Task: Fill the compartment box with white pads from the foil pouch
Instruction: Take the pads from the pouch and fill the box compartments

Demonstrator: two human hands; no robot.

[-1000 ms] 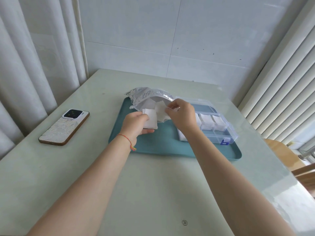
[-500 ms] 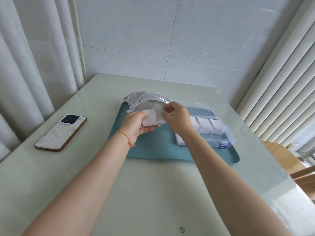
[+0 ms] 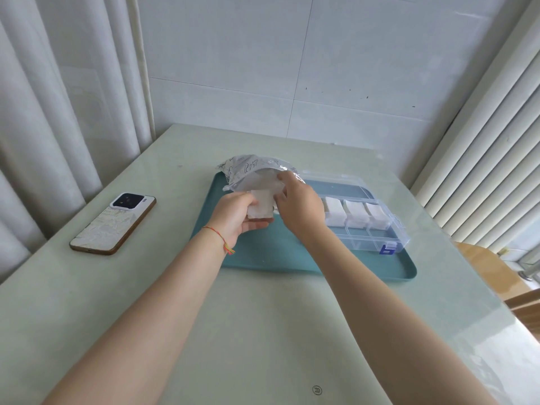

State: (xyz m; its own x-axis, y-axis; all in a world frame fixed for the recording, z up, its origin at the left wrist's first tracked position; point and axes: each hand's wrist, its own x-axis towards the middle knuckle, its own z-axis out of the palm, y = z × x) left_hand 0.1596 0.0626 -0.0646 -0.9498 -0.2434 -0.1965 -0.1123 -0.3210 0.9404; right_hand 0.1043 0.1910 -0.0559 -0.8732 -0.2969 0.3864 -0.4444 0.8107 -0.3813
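Silver foil pouch [image 3: 251,172] lies tilted over the far left corner of a teal tray [image 3: 365,266], its mouth open toward the person. From the head view, the left hand [image 3: 236,216] grips a stack of white pads [image 3: 261,206] between thumb and curled fingers just below the pouch mouth; a red string bracelet [image 3: 217,236] circles that wrist. The right hand [image 3: 301,204] pinches the upper lip of the pouch, fingers bent at its edge, just beside the stack.

To the right on the tray sits the clear compartment box [image 3: 388,229], lid open behind it, a blue latch on its near wall. Three far compartments hold white pads; the near row looks bare. The right hand hides the box's left end.

Left of the tray, apart from it, a phone [image 3: 114,222] lies face down on the pale green worktop [image 3: 263,331].
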